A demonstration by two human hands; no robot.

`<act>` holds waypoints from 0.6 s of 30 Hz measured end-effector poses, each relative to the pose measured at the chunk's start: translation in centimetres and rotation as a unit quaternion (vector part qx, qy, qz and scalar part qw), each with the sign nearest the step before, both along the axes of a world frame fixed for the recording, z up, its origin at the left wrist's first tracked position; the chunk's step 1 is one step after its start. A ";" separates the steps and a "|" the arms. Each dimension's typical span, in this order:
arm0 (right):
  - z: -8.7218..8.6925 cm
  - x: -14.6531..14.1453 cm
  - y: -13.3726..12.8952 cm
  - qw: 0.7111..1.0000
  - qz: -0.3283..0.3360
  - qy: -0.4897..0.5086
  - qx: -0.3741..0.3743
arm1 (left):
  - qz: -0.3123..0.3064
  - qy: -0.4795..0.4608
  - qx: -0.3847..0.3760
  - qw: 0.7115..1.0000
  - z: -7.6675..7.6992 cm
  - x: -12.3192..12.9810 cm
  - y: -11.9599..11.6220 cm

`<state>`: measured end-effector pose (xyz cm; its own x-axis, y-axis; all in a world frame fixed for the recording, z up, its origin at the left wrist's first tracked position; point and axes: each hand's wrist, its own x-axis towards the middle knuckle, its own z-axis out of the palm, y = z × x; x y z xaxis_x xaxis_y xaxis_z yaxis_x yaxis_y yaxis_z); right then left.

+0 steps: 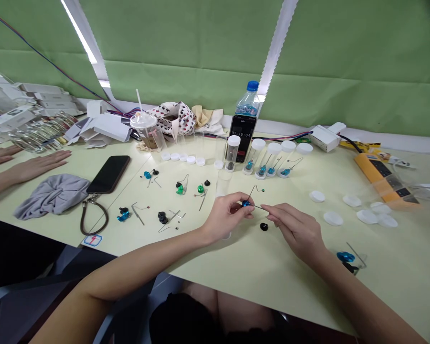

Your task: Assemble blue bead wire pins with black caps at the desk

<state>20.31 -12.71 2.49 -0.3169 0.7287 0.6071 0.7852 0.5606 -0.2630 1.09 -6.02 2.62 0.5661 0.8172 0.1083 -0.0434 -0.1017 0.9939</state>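
In the middle of the table, my left hand (226,214) pinches a small blue metal part (246,203). From this part a bent wire (252,191) sticks up and ends in a small bead. My right hand (298,230) is closed on a thin metal rod, apparently a hex key (258,207), whose far end meets the blue part. A black knob-like piece (264,227) lies on the table between my hands. Just behind my left hand stands a clear plastic tube (224,180). What lies under my left fingers is hidden.
Capped tubes (232,153) with parts stand before a propped phone (241,136). White caps (333,219) lie at right, with blue and black parts (346,257) nearer. Several sets of parts (180,188) lie left. Another person's hand (39,166) rests near a grey scrunchie (53,195).
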 end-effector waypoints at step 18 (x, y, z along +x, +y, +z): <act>-0.3 -0.2 0.3 0.993 -0.034 0.097 -0.055 | -0.025 -0.020 -0.028 0.999 -0.1 0.0 -0.2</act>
<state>20.16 -12.44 2.17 -0.1502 0.8094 0.5677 0.7484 0.4683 -0.4696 1.05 -6.26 2.49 0.6021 0.7938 0.0859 -0.0868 -0.0418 0.9953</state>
